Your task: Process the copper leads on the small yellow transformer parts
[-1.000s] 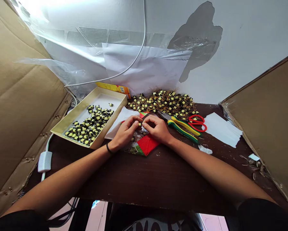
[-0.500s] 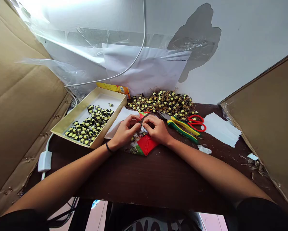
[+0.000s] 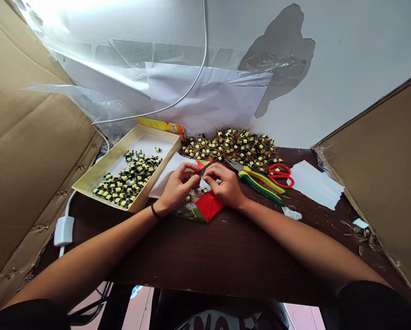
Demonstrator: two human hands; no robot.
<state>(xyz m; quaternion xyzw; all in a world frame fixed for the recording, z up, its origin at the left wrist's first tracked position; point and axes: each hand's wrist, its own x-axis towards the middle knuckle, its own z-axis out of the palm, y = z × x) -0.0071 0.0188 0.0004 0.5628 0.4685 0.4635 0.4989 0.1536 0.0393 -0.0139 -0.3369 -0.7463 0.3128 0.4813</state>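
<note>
Currently | left hand (image 3: 178, 188) and right hand (image 3: 226, 187) close but apart, any grip unclear | both over red-cornered packet (image 3: 209, 207) | pliers (image 3: 260, 184) rightward

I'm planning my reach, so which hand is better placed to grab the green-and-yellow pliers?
Probably your right hand: the pliers lie close by, on its outer side. Your left hand is farther off, with the right between.

We look from a single head-worn camera, forward and down over the forearms (image 3: 98, 254) to the tabletop (image 3: 198, 261); left hand (image 3: 178, 187) and right hand (image 3: 226, 185) at close range, mid-frame. White wall (image 3: 349, 68) fills the top of our view, cardboard panels (image 3: 30, 137) the sides, wearer's shirt (image 3: 222, 318) the bottom edge.
</note>
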